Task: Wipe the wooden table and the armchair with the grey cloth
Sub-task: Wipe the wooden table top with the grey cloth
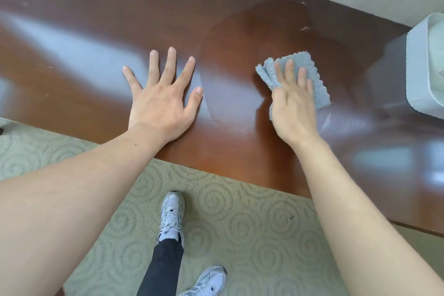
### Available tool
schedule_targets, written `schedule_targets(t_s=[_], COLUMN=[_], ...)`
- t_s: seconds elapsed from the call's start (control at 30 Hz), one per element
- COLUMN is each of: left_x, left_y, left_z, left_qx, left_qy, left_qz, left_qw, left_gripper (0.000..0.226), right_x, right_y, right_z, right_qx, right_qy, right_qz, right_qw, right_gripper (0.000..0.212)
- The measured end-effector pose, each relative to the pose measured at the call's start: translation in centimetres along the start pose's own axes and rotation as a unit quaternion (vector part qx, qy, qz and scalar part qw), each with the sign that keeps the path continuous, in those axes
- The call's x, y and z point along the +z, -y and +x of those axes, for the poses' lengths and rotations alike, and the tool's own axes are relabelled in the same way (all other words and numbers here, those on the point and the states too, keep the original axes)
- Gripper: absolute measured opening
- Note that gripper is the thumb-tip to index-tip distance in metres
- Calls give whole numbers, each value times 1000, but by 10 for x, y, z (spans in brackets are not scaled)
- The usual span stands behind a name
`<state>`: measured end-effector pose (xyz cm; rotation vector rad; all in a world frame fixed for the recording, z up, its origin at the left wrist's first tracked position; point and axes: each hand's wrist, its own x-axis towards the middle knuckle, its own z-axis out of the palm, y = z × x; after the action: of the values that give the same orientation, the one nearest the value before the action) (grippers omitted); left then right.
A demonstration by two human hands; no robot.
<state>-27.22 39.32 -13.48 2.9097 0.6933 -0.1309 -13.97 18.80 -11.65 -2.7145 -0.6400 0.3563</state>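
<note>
Right hand (294,106) presses grey cloth (310,74) flat under straight fingers (289,67); cloth spreads ahead of them. Left hand (163,101) splayed bare on tabletop (72,19), likely bracing. Armchair unseen.

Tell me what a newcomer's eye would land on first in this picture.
First, the two bare hands on the glossy wooden table: the left hand spread flat on bare wood, the right hand pressing a crumpled grey cloth against the top with straight fingers. Next, the pale bin at the right edge. Below the table's near edge, white trainers stand on swirl-patterned carpet.
</note>
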Motion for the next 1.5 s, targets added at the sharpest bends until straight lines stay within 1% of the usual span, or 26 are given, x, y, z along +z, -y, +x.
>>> schedule_targets(t_s=[0.17, 0.37, 0.47, 0.57, 0.73, 0.9, 1.0, 1.1, 1.23, 1.37, 1.5], left_x=[0, 3, 3, 3, 3, 4, 5, 5, 3, 2, 0], left_y=[-1, 0, 0, 0, -1, 0, 1, 1, 0, -1, 0], left_z=[1, 1, 0, 1, 1, 1, 1, 1, 2, 1, 1], left_qx=[2, 0, -2, -3, -2, -4, -1, 0, -5, -8, -6], left_qy=[-5, -14, -13, -10, -8, -6, -4, -4, 2, 7, 18], left_qz=[-1, -5, -3, -2, 4, 5, 6, 7, 1, 0, 12], left_qw=[1000, 1000, 1000, 1000, 1000, 1000, 1000, 1000, 1000, 1000, 1000], left_gripper=[64, 66, 65, 65, 66, 67, 67, 67, 66, 65, 66], right_x=[29, 54, 56, 50, 42, 35, 32, 31, 33, 42, 47], right_y=[28, 69, 75, 72, 70, 80, 89, 95, 95, 87, 74], right_z=[-63, -101, -101, -69, 26, 109, 135, 138, 104, 12, -86], right_qx=[23, 26, 19, -1, 12, -13, -40, -59, -86, -132, -101], right_qy=[-19, 11, 35, 50, 37, 46, 61, 57, 70, 44, 66], right_qz=[9, 2, -13, -9, 11, -39, -74, -84, -50, -43, -42], right_qw=[1000, 1000, 999, 999, 999, 998, 995, 993, 993, 989, 992], right_gripper=[65, 67, 67, 64, 59, 58, 60, 60, 57, 57, 60])
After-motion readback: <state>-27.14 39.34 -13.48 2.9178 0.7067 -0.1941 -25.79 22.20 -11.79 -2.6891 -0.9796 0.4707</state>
